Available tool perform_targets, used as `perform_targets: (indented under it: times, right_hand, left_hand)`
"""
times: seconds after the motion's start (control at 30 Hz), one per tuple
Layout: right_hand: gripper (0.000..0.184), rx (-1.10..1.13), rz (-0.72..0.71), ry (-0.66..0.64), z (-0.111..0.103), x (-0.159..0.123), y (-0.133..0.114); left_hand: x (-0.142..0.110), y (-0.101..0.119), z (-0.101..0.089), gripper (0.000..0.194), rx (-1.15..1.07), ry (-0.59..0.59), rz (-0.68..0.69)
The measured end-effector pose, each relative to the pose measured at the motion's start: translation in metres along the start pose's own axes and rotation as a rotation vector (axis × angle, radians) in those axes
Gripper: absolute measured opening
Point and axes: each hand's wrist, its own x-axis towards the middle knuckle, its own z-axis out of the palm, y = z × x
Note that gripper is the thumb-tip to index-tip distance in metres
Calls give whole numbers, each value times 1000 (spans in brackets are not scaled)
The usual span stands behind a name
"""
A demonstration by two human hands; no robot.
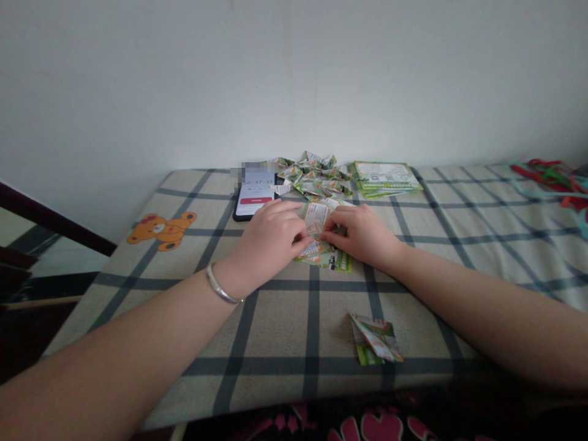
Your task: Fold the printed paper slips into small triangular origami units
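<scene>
Both hands meet at the middle of a checked tablecloth point(285, 318). My left hand point(269, 242), with a silver bracelet on the wrist, pinches the left side of a green and white printed paper sheet point(321, 239) that lies on the cloth. My right hand point(361, 236) pinches the same sheet from the right, fingers curled and pressed on it. A folded paper piece point(375, 340) lies alone on the cloth nearer to me, right of centre.
A pile of several folded paper pieces point(312, 174) lies at the back by the wall. Beside it sits a stack of flat leaflets point(384, 177). A phone point(255, 196) with a lit screen lies left of the pile. Red and green cords point(558, 177) lie at far right.
</scene>
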Motion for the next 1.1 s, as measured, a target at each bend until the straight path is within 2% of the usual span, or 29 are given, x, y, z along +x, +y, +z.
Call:
perform_targets:
  times: [0.2, 0.53, 0.63, 0.83, 1.1]
  right_hand:
    - [14, -22, 21, 3, 1, 0, -2]
    - [7, 44, 38, -16, -2, -3, 0]
    - [7, 39, 36, -8, -2, -3, 1]
    - [6, 127, 90, -41, -3, -5, 5]
    - [9, 122, 61, -109, -13, -7, 9]
  left_hand:
    - [0, -2, 1, 16, 22, -15, 57]
    - [-2, -9, 5, 6, -42, -59, 73]
    - [-4, -10, 5, 13, -47, -67, 108]
    - [-5, -11, 4, 14, -37, -126, 248]
    - [-5, -12, 1, 21, -43, -173, 260]
